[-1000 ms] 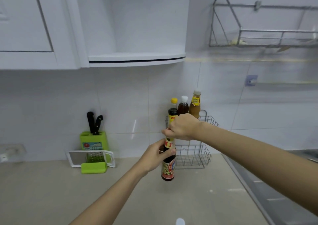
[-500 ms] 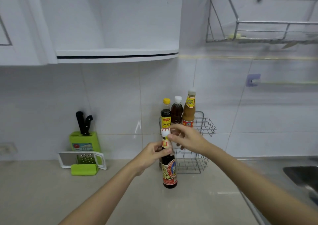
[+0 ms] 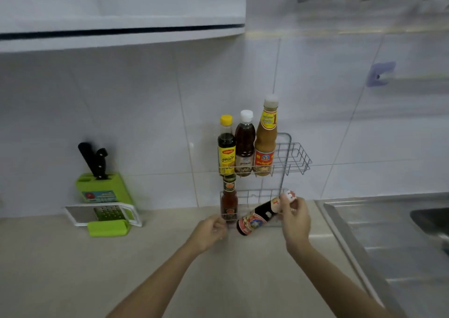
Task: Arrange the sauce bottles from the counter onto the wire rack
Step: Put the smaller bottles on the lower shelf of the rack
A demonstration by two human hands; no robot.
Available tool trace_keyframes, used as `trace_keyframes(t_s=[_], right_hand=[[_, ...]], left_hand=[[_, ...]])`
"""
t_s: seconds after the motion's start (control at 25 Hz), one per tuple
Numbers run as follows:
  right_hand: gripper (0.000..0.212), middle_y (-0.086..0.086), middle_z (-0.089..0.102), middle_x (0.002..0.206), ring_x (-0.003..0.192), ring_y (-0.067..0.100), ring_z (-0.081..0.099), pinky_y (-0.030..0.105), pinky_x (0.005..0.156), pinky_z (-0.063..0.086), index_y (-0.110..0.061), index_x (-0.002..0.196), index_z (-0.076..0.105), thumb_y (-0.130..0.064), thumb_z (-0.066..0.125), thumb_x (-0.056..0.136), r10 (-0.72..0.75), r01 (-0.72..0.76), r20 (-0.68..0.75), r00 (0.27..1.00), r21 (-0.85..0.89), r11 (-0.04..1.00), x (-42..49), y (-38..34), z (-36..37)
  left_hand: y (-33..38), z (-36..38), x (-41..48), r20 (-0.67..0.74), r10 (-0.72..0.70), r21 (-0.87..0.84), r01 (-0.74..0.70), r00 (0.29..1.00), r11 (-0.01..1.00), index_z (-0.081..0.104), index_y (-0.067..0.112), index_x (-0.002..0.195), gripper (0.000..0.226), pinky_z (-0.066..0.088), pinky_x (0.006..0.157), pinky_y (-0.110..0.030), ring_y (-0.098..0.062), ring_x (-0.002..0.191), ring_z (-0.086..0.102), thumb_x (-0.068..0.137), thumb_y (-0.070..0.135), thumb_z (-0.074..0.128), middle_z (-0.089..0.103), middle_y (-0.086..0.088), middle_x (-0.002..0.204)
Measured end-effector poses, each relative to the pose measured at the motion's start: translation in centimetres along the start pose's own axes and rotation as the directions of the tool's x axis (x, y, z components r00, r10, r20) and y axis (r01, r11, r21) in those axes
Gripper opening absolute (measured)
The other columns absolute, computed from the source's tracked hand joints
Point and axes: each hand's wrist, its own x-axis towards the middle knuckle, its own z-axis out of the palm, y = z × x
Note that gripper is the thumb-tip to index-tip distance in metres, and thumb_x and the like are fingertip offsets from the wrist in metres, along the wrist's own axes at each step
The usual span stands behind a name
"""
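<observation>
A two-tier wire rack stands against the tiled wall. Its upper tier holds three bottles: a yellow-capped dark one, a white-capped brown one and a tall orange-brown one. A small red sauce bottle stands at the left of the lower tier. My right hand grips the neck of a dark bottle with a red label, tilted with its base low to the left, just in front of the lower tier. My left hand is loosely curled beside that base, holding nothing.
A green knife block with two black-handled knives and a green-and-white grater sit at the left on the beige counter. A steel sink lies at the right. A white cupboard shelf hangs overhead.
The red-labelled bottle was upright in both hands; now only my right hand holds it by the neck, tilted and lowered toward the lower tier. My left hand let go of it.
</observation>
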Motion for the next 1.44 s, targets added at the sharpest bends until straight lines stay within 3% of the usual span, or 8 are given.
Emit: trace_keyframes(t_s=[0.12, 0.28, 0.48, 0.72, 1.04, 1.16, 1.32, 1.44], right_hand=[[0.027, 0.002, 0.064, 0.091, 0.09, 0.022, 0.066, 0.042, 0.08, 0.058, -0.014, 0.092, 0.055, -0.041, 0.057, 0.091, 0.173, -0.131, -0.191, 0.966, 0.217, 0.967, 3.5, 1.1, -0.3], [0.024, 0.004, 0.064, 0.095, 0.09, 0.02, 0.067, 0.044, 0.081, 0.059, -0.013, 0.096, 0.055, -0.036, 0.059, 0.091, 0.114, -0.067, -0.224, 0.968, 0.207, 0.976, 6.7, 1.9, 0.4], [0.015, -0.008, 0.065, 0.089, 0.087, 0.013, 0.065, 0.045, 0.081, 0.059, -0.022, 0.095, 0.057, -0.037, 0.059, 0.091, -0.023, 0.023, 0.011, 1.0, -0.044, 0.999, 8.0, 3.0, 2.5], [0.014, -0.008, 0.064, 0.092, 0.091, 0.013, 0.065, 0.014, 0.065, 0.045, -0.022, 0.104, 0.057, -0.031, 0.056, 0.094, -0.171, 0.269, 0.321, 0.932, -0.294, 0.917, 8.0, 3.3, 5.5], [0.029, 0.005, 0.067, 0.103, 0.09, 0.019, 0.065, 0.04, 0.076, 0.057, -0.015, 0.105, 0.06, -0.039, 0.057, 0.091, -0.227, 0.463, 0.499, 0.837, -0.422, 0.78, 8.1, 2.8, 7.7], [0.031, 0.007, 0.065, 0.106, 0.091, 0.022, 0.065, 0.041, 0.076, 0.057, -0.015, 0.108, 0.058, -0.04, 0.056, 0.092, -0.227, 0.485, 0.512, 0.828, -0.451, 0.749, 8.0, 2.5, 8.5], [0.031, 0.007, 0.067, 0.106, 0.091, 0.022, 0.066, 0.035, 0.075, 0.055, -0.014, 0.109, 0.059, -0.038, 0.058, 0.091, -0.199, 0.454, 0.505, 0.84, -0.452, 0.768, 8.5, 2.2, 8.3], [0.032, 0.01, 0.07, 0.104, 0.094, 0.025, 0.066, 0.034, 0.074, 0.053, -0.009, 0.106, 0.061, -0.037, 0.057, 0.092, -0.116, 0.436, 0.565, 0.817, -0.472, 0.766, 8.5, 2.6, 8.3]], left_hand=[[-2.2, -0.5, 2.1, -0.084, -0.173, -0.063, 0.168, 0.981, 0.984, 0.06, 0.008, 0.104, 0.014, 0.045, 0.082, -0.024, -0.028, 0.108, 0.064, 0.091, 0.012, 0.062, 0.069, -0.015, 0.111], [-2.0, 0.5, 4.8, -0.054, -0.274, -0.171, 0.262, 0.96, 0.95, 0.051, 0.005, 0.129, 0.04, 0.042, 0.091, -0.028, -0.023, 0.113, 0.056, 0.091, 0.015, 0.062, 0.058, -0.011, 0.13], [-1.5, 2.2, 7.1, 0.009, -0.284, -0.276, 0.275, 0.959, 0.921, 0.044, 0.006, 0.137, 0.049, 0.042, 0.101, -0.032, -0.024, 0.124, 0.055, 0.091, 0.011, 0.061, 0.056, -0.009, 0.137], [-2.0, 3.6, 7.9, -0.08, -0.267, -0.288, 0.234, 0.96, 0.929, 0.048, 0.011, 0.138, 0.046, 0.041, 0.111, -0.041, -0.025, 0.125, 0.055, 0.093, 0.005, 0.053, 0.059, -0.007, 0.136], [-2.9, 4.8, 8.4, -0.238, -0.289, -0.341, 0.199, 0.927, 0.919, 0.053, 0.007, 0.128, 0.04, 0.047, 0.097, -0.034, -0.026, 0.114, 0.061, 0.089, 0.004, 0.059, 0.065, -0.011, 0.127], [-2.6, 5.1, 8.2, -0.244, -0.279, -0.327, 0.192, 0.929, 0.925, 0.052, 0.007, 0.131, 0.043, 0.046, 0.096, -0.031, -0.026, 0.119, 0.059, 0.088, 0.003, 0.059, 0.063, -0.01, 0.13], [-1.2, 3.8, 9.4, -0.427, -0.13, -0.187, 0.054, 0.895, 0.981, 0.043, 0.007, 0.14, 0.053, 0.038, 0.106, -0.03, -0.024, 0.132, 0.047, 0.09, 0.007, 0.059, 0.052, -0.008, 0.142], [0.6, 2.2, 11.4, -0.281, -0.073, -0.274, -0.007, 0.957, 0.962, 0.048, 0.012, 0.135, 0.048, 0.046, 0.103, -0.036, -0.025, 0.123, 0.056, 0.09, 0.011, 0.062, 0.06, -0.008, 0.133]])
